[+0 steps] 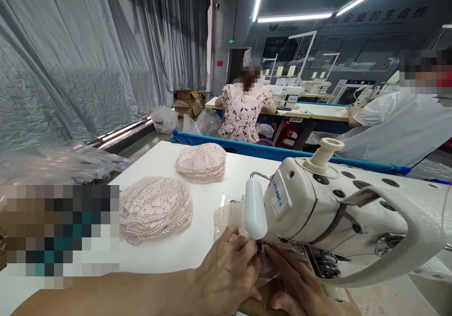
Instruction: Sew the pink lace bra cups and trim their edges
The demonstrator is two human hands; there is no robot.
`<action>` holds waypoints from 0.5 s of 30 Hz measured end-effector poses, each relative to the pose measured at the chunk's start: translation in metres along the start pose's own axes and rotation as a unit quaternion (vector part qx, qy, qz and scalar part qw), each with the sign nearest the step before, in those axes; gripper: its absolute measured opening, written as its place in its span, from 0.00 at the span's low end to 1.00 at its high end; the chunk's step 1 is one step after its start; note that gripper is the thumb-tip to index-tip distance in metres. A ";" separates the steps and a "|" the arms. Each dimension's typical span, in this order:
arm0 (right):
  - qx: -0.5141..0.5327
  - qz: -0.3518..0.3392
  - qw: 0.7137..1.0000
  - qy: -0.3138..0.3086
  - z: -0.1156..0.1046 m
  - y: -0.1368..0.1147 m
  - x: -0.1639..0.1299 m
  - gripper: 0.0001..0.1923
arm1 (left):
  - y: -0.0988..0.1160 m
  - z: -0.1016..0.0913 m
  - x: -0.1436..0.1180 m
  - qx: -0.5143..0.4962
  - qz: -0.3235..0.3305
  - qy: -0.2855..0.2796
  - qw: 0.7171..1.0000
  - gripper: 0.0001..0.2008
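Note:
My left hand rests on the white table right under the head of a white sewing machine, its fingers pressed on a pale pink lace piece near the needle. My right hand lies just right of it, fingers flat at the presser foot, touching the same fabric. Most of that piece is hidden by the hands and the machine.
Two stacks of pink lace pieces lie on the table: a near stack and a far stack. A blurred patch covers the left. Behind, a person in a floral dress and another in white sit at sewing benches.

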State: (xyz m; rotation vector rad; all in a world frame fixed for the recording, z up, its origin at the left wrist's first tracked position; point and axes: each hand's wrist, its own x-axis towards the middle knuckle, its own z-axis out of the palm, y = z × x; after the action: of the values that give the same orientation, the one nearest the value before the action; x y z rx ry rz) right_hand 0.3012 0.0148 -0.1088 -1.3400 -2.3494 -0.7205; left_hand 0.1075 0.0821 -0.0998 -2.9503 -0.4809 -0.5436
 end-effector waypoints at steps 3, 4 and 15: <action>-0.014 -0.015 1.000 -0.023 0.001 0.001 -0.005 0.29 | 0.001 -0.002 0.000 0.018 -0.001 -0.015 1.000 0.18; -0.014 -0.020 0.999 -0.025 0.002 0.002 -0.006 0.29 | 0.002 -0.003 0.000 0.026 0.004 -0.019 0.999 0.19; 0.008 -0.013 1.000 -0.015 -0.024 0.011 -0.015 0.14 | 0.007 -0.003 -0.004 0.080 0.088 0.075 0.990 0.18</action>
State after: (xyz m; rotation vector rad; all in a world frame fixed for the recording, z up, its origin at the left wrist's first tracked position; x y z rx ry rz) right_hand 0.3190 -0.0051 -0.0943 -1.3254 -2.3946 -0.6915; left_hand 0.1052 0.0743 -0.0987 -2.7391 -0.2338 -0.6655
